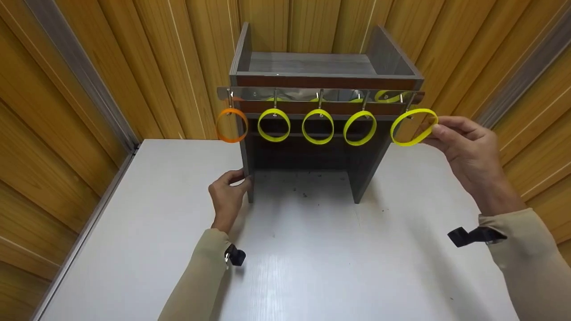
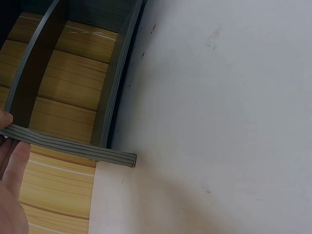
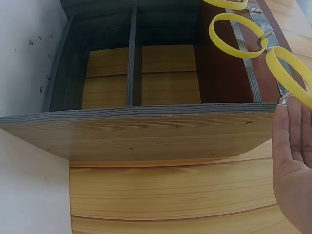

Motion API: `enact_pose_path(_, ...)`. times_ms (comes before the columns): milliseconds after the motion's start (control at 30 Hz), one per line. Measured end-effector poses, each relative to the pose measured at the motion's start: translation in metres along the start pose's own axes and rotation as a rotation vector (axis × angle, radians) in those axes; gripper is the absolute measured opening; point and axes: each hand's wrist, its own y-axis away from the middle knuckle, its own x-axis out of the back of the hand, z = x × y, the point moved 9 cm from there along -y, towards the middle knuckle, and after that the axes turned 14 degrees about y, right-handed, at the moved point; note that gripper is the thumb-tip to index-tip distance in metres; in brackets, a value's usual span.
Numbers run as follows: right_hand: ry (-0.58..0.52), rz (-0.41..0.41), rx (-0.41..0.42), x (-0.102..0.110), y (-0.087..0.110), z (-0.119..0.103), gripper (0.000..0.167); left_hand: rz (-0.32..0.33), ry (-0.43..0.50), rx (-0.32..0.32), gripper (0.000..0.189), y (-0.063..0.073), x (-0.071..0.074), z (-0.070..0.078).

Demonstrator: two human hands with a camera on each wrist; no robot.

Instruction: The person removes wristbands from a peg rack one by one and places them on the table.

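A grey wooden shelf unit (image 1: 308, 80) stands on the white table. Across its front runs a shiny metal hook rail (image 1: 299, 94). An orange wristband (image 1: 230, 139) hangs from the leftmost hook, and several yellow wristbands (image 1: 318, 141) from the others. My right hand (image 1: 468, 151) pinches the right side of the rightmost yellow wristband (image 1: 403, 143), which loops over the end hook and is pulled slightly out of round. Low on the unit, my left hand (image 1: 227, 194) grips the left side panel (image 2: 73, 147), thumb on one face and fingers on the other.
Wood-patterned walls (image 1: 147, 67) surround the white table (image 1: 290, 267) at the back and sides. Small dark specks (image 1: 304, 195) lie on the tabletop under the unit. Each sleeve carries a black camera mount (image 1: 475, 236).
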Motion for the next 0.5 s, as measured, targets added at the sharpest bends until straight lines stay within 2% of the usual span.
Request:
enact_pose_path(167, -0.013, -0.006, 0.009, 0.006, 0.007, 0.001, 0.022, 0.001, 0.004, 0.01, 0.019, 0.0, 0.001, -0.001)
enact_pose_path(333, 0.044, 0.003, 0.015, 0.015, 0.014, 0.002, 0.022, -0.003, 0.006, 0.009, 0.019, 0.0, 0.0, 0.0)
enact_pose_path(500, 0.025, 0.025, -0.023, 0.023, 0.019, 0.007, 0.022, -0.002, -0.002, -0.004, 0.02, 0.0, -0.001, 0.001)
